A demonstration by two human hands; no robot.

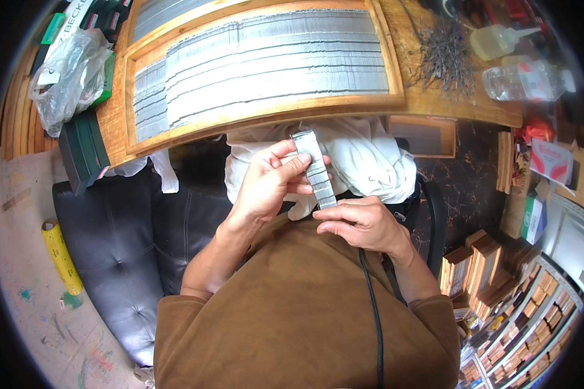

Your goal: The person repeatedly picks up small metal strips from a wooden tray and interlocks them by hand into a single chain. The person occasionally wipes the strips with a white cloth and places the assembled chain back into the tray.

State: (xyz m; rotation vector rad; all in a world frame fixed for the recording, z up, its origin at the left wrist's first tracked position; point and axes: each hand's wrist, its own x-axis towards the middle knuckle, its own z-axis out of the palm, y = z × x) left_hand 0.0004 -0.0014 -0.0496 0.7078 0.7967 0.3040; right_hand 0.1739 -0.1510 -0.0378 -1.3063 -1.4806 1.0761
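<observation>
A narrow stick of small silvery metal pieces (317, 170), which looks like a row of metal type, is tilted in front of my chest. My left hand (270, 176) is closed round its upper part, with the thumb across its face and fingertips showing past the far side. At its lower end, my right hand (363, 222) pinches with thumb and fingers. Beyond my hands, a wooden tray (259, 112) on the table holds long, tightly packed rows of similar grey metal pieces. White cloth (376, 168) is bunched just behind the stick.
A clear plastic bag (71, 78) and dark boxes (84, 152) stand at the table's left end. Loose thin metal bits (444, 55), a squeeze bottle (499, 42) and a plastic bottle (525, 81) lie right. A black padded seat (117, 253) is left; filled racks (532, 318) stand lower right.
</observation>
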